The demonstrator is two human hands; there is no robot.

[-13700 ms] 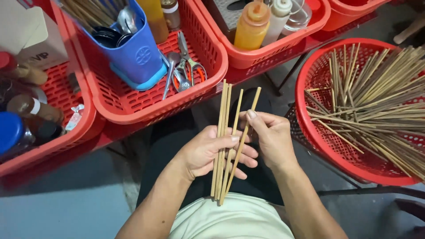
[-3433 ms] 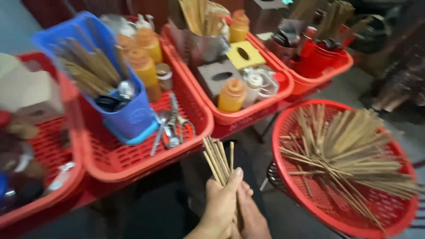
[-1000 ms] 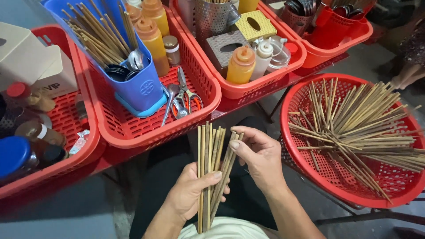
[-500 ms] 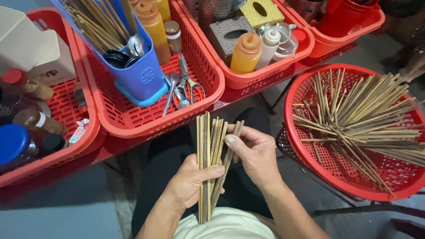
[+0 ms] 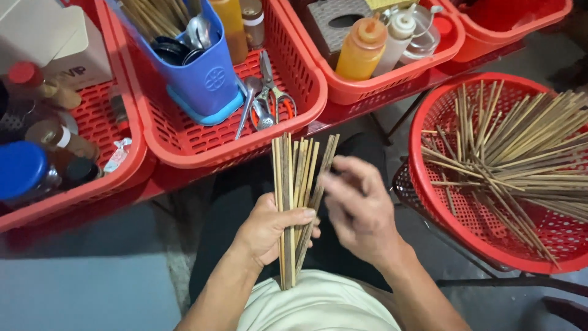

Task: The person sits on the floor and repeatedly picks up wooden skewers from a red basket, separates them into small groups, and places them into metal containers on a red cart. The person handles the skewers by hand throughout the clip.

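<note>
Chopsticks (image 5: 293,184) upright in left hand (image 5: 269,230), right hand (image 5: 358,208) alongside.

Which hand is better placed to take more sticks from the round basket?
Probably the right hand: it is free and nearer the round red basket. The left hand grips the bundle of sticks.

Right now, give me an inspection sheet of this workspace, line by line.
Surface: red table edge carrying red baskets.
Job's things: bundle of wooden chopsticks held upright over the lap; more lie loose in the round red basket.
Clutter: blue utensil holder, scissors, orange squeeze bottle, jars, white box.
Hands: left hand wrapped around the bundle; right hand blurred, fingers at the bundle's right edge.
Cables: nothing seen.
Surroundings: grey floor.
</note>
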